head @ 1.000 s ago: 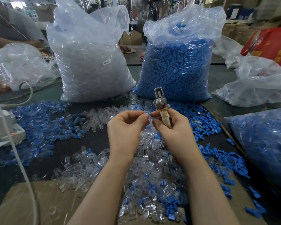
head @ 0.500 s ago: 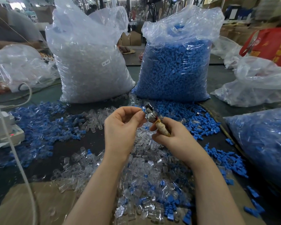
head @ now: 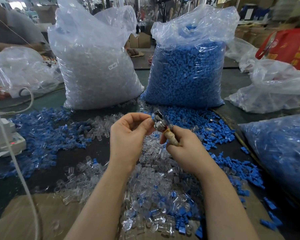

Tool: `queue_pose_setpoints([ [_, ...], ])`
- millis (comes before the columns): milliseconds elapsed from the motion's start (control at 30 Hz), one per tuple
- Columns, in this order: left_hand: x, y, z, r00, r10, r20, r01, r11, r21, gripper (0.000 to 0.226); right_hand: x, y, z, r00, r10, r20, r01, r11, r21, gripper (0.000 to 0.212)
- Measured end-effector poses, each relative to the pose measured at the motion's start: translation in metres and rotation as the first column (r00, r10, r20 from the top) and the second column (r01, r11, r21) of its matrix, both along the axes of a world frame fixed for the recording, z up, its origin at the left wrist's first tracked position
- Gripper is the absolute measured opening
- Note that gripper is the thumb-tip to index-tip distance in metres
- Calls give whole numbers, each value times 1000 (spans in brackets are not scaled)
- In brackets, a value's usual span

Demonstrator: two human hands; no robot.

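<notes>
My right hand (head: 184, 146) grips the tape-wrapped handle of a small metal tool (head: 160, 124), its metal head tilted up and to the left. My left hand (head: 128, 134) pinches a small blue plastic part (head: 152, 116) between thumb and fingers, right against the tool's head. Both hands hover above a heap of loose clear plastic caps (head: 154, 184) mixed with blue pieces. Blue parts lie scattered on the dark table to the left (head: 40, 134) and to the right (head: 215, 132).
A tall bag of clear caps (head: 93, 66) and a tall bag of blue parts (head: 187, 70) stand behind the hands. Another bag of blue parts (head: 280, 153) lies at the right. A white device (head: 3, 137) with a cable (head: 17, 167) sits at the left; cardboard (head: 24, 219) lies near me.
The tool has tipped from upright to leaning left, with its head now against my left fingertips. My left hand has risen slightly with the blue part.
</notes>
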State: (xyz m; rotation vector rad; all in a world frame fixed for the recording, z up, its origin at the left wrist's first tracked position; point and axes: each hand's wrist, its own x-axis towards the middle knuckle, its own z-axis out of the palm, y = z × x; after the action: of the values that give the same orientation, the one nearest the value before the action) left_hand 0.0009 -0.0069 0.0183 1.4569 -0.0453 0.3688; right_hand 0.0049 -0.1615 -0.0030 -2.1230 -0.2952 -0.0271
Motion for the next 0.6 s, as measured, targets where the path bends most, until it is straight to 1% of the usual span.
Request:
queue_pose_setpoints([
  [67, 0, 0, 0, 1000, -3, -7, 3, 1000, -14, 7, 0, 1, 0, 1000, 0, 0, 0, 1000, 2, 12],
  [200, 1, 10, 5, 999, -23, -40, 23, 1000, 19, 8, 1, 2, -1, 1000, -6, 9, 6, 999, 40, 15],
  [233, 2, 17, 5, 998, -1, -64, 4, 999, 41, 9, 1, 1, -2, 1000, -23, 18, 22, 999, 49, 14],
  [267, 4, 26, 5, 995, 53, -88, -46, 996, 82, 12, 2, 0, -2, 999, -47, 25, 45, 997, 61, 13],
  [300, 6, 37, 3, 984, 148, -103, -130, 979, 160, 14, 2, -1, -2, 997, -74, 31, 71, 995, 71, 12],
  [333, 8, 50, 0, 958, 267, -102, -228, 931, 286, 14, 3, -2, -3, 994, -99, 38, 96, 993, 74, 11],
  [367, 9, 63, -4, 917, 390, -81, -318, 839, 441, 11, 3, -3, -3, 992, -119, 48, 116, 991, 71, 10],
  [400, 8, 75, -7, 864, 502, -41, -388, 715, 582, 8, 4, -4, -4, 989, -135, 62, 131, 989, 64, 9],
  [433, 7, 85, -11, 811, 585, -1, -428, 594, 681, 7, 4, -5, -4, 986, -147, 76, 143, 988, 54, 9],
  [467, 6, 95, -16, 768, 640, 23, -443, 505, 740, 9, 4, -5, -4, 984, -157, 85, 154, 987, 39, 9],
  [500, 5, 102, -20, 736, 676, 30, -442, 446, 778, 12, 4, -5, -5, 982, -165, 90, 163, 986, 21, 8],
  [533, 5, 108, -23, 712, 702, 23, -429, 409, 806, 15, 4, -5, -5, 981, -172, 89, 173, 985, -4, 5],
  [567, 4, 113, -25, 692, 722, 7, -409, 385, 827, 17, 5, -5, -6, 980, -180, 91, 183, 983, -32, 1],
  [600, 5, 116, -27, 678, 735, -15, -380, 368, 848, 18, 6, -6, -7, 977, -192, 96, 198, 978, -60, 4],
])
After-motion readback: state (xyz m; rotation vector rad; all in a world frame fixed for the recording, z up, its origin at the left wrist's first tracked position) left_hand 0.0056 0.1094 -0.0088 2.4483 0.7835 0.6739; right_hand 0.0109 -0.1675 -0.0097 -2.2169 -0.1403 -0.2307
